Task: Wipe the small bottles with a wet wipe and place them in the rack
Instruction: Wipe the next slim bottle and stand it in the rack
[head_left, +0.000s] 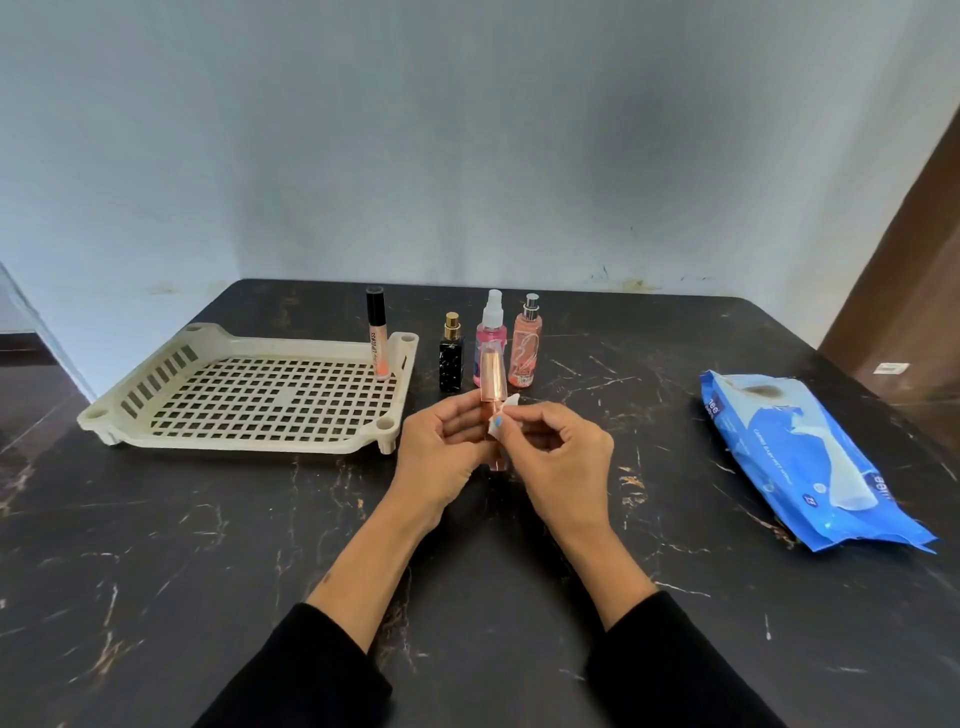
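The right hand (558, 457) pinches a small piece of wet wipe (503, 422) between thumb and fingers and presses it against the side of a slim rose-gold bottle (492, 376). The left hand (441, 457) grips the lower part of that bottle, fingers curled round it, holding it tilted slightly away above the table (208, 545).

To wipe it well, I would judge the left hand should turn the bottle between strokes so the wipe covers every side, then shift its grip so the covered lower section gets cleaned too.

Just behind the hands stand three more bottles, close together: a black bottle (451, 356) with a gold cap, a pink spray bottle (485, 340) and a peach bottle (527, 345) with a silver top. To the left sits the cream rack (156, 384), and one tall tube with a black cap (376, 332) stands upright at its far right corner. The blue wipe pack (810, 467) lies well apart on the right.

The bottle's lower end is mostly hidden by the left palm, the wipe is largely covered by the fingers, and the pink spray bottle is partly blocked by the held one. The print on the labels is too small to read, and whether the pack's flap is sealed is hard to tell
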